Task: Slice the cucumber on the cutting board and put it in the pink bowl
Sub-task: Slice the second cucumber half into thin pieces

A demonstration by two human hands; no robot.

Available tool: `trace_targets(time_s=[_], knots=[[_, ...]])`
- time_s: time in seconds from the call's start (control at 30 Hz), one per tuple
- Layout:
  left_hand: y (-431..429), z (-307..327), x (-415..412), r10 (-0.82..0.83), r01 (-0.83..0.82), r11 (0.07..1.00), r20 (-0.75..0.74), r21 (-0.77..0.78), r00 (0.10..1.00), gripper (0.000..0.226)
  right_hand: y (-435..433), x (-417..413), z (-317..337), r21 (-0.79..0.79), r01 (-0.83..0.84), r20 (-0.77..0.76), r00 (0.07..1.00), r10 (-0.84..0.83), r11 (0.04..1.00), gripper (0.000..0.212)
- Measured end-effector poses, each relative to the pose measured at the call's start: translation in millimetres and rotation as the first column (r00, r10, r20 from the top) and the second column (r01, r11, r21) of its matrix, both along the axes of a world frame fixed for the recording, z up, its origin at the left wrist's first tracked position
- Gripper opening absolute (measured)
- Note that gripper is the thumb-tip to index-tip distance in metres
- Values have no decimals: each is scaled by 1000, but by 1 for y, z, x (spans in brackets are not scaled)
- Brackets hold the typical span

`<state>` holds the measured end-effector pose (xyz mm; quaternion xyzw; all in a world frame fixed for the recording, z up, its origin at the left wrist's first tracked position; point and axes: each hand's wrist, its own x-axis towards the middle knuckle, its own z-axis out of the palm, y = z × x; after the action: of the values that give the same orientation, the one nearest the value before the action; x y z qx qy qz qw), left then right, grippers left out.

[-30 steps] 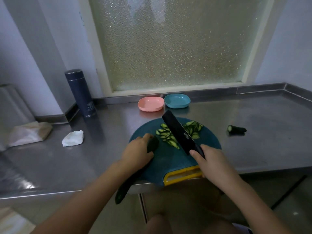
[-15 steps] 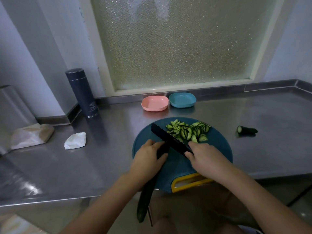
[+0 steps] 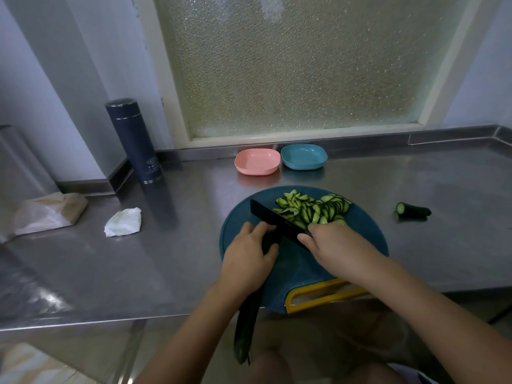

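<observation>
Head view. The steel counter (image 3: 155, 261) carries all items. The round teal cutting board (image 3: 302, 270) sits at the counter's front edge, partly overhanging it. The cucumber (image 3: 246, 325) lies across the board's near-left edge. Its uncut length projects unsupported past the counter's front edge, and its cut end is on the board under the left hand (image 3: 248, 259). That hand's fingers are curled over the cucumber, pinning it down. The right hand (image 3: 336, 246) is wrapped around the handle of the black knife (image 3: 274, 218), whose blade meets the cucumber just beside the left fingertips. The pink bowl (image 3: 256, 170) stands at the counter's back edge, beyond the board, with nothing in it. The slices (image 3: 314, 209) are heaped on the board's far side.

Handling: the cucumber should be stiff, light and smooth-skinned. Being round, it is likely to roll, and the overhang will tend to lever it. Hold it close behind the cut line with fingertips tucked. The slices look thin and wet. Expect them to cling, so gather them as a heap, not singly.
</observation>
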<state>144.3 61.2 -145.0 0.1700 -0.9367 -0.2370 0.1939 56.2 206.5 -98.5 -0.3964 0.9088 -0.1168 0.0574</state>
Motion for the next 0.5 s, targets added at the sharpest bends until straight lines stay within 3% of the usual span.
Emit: trace_targets(time_s=[0.5], knots=[[3,0,3,12,-12,1000,-24,8,1000,40,-2,11,8,-3,13,-84,996,-13,1000,39]])
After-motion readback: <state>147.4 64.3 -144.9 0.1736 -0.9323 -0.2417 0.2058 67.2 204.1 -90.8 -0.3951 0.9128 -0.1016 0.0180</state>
